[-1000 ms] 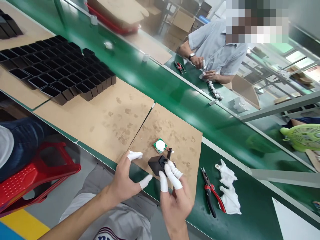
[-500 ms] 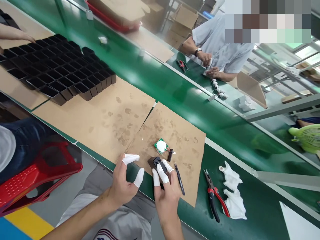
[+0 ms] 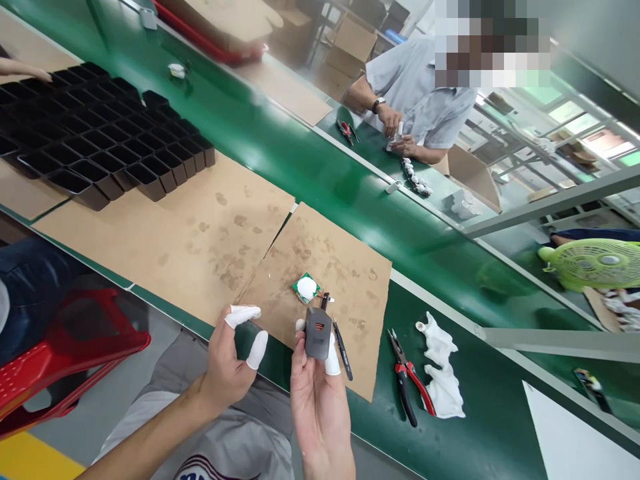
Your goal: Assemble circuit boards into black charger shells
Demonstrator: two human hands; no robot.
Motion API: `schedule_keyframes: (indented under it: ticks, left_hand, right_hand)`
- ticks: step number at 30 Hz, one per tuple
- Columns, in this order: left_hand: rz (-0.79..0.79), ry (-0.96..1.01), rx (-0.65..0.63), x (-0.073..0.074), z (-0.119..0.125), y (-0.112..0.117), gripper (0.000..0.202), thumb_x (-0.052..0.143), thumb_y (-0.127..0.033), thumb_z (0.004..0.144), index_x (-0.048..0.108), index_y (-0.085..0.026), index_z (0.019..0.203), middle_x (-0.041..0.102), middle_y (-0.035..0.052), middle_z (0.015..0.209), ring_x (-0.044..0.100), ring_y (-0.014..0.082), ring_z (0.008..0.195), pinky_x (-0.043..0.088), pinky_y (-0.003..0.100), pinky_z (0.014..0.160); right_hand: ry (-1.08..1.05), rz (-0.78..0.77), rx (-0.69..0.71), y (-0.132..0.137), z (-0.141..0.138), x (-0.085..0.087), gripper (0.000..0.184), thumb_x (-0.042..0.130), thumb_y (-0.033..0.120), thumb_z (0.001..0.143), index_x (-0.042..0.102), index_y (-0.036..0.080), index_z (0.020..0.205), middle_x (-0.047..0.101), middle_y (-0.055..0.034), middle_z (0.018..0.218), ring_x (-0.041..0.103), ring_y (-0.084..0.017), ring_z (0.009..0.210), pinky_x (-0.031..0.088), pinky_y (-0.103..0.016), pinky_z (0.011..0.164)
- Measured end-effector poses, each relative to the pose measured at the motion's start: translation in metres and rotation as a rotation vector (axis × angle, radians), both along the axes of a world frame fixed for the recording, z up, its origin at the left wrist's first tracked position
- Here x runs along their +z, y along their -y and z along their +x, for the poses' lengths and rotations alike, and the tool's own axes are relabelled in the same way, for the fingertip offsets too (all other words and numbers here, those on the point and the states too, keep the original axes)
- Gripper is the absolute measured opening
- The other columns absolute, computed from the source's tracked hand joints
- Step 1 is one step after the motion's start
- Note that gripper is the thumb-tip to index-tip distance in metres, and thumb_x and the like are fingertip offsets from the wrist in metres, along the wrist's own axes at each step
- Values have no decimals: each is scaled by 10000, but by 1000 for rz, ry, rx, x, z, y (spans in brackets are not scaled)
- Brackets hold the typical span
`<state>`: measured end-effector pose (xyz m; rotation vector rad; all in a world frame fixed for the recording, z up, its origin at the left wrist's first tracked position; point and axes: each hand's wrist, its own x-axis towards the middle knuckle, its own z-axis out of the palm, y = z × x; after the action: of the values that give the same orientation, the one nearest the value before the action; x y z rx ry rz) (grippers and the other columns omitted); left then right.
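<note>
My right hand [image 3: 320, 393] holds a small dark grey plastic housing [image 3: 318, 332] upright between the thumb and fingers, palm toward me, white finger cots on the fingertips. My left hand [image 3: 231, 360] hovers just left of it, empty, thumb and forefinger apart and capped in white cots. On the brown cardboard sheet [image 3: 345, 267] beyond lie a small green circuit board with a white dome [image 3: 306, 288], a tiny dark part [image 3: 325, 301] and black tweezers [image 3: 343, 341].
Red-handled pliers [image 3: 406, 375] and white gloves [image 3: 440, 367] lie on the green conveyor belt [image 3: 310, 167]. Rows of black housings [image 3: 100, 147] fill the left. Across the belt a person in a grey shirt [image 3: 415, 93] handles small parts. A green fan [image 3: 595, 261] and a red stool [image 3: 65, 353] are nearby.
My right hand lifted the dark housing off the cardboard and turned it upright toward me. My left hand stayed beside it, empty. The view shifted slightly right.
</note>
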<state>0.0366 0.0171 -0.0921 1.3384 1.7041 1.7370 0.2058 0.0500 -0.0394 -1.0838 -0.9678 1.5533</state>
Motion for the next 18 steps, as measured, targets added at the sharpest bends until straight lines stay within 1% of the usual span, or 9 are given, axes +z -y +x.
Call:
schedule_keyframes:
  ticks: [2,4,5,7,8,10,12,14,18]
  left_hand:
    - [4,-2,-3,0,0,0,278,641,-250,1093,640,-250,1371,711,103,1198,726,269,1121,637,438,983]
    - [6,-4,-4,1,0,0,275,640,-252,1096,639,-250,1371,713,102,1192,729,266,1110,641,434,976]
    - [8,-6,-2,1,0,0,271,638,-254,1098,637,-251,1369,713,103,1193,731,265,1108,642,434,975]
    - [10,-13,4,1,0,-1,264,636,-261,1102,635,-252,1366,714,105,1198,733,267,1106,643,436,978]
    - [12,-19,7,1,0,-1,260,638,-266,1102,637,-252,1362,715,104,1197,734,266,1101,644,435,975]
    - [15,-36,9,1,0,-1,253,638,-267,1101,642,-253,1354,717,99,1187,736,263,1092,644,427,966]
    - [16,-58,8,2,-1,-1,252,638,-263,1098,645,-252,1350,719,95,1182,737,263,1096,643,420,964]
    - [17,-82,6,4,-2,-1,254,636,-259,1097,637,-250,1351,719,95,1184,736,263,1103,644,418,964]
    - [-10,-151,-40,12,-4,-6,337,656,-256,1085,624,-238,1420,733,116,1227,745,283,1146,659,437,981]
  right_hand:
    - [80,57,6,2,-4,0,421,488,439,1222,841,308,1410,883,-113,1308,865,-289,1233,697,-515,1138]
    - [282,196,-71,5,-9,-1,449,411,385,1246,786,311,1482,895,-103,1254,878,-266,1195,754,-463,1038]
    - [403,284,-133,6,-11,-3,431,416,350,1248,742,307,1527,895,-99,1231,886,-252,1155,776,-420,963]
    - [599,449,-254,7,-12,-7,378,531,290,1217,670,285,1569,870,-107,1255,880,-232,1113,769,-349,873]
    - [657,510,-277,6,-11,-8,367,627,267,1177,679,270,1541,848,-118,1288,865,-238,1134,757,-352,889]
    - [709,587,-236,3,-9,-10,321,773,232,1085,766,257,1405,816,-130,1324,825,-274,1215,730,-405,979]
    - [770,642,-151,-1,-8,-9,271,803,201,1044,832,266,1305,815,-126,1290,807,-300,1243,707,-449,1026]
    - [819,670,-103,-5,-8,-7,290,781,180,1049,841,278,1314,817,-124,1272,813,-300,1214,709,-449,997]
    - [847,686,-136,-6,-12,-5,283,748,178,1073,831,272,1326,816,-130,1316,808,-295,1240,709,-451,994]
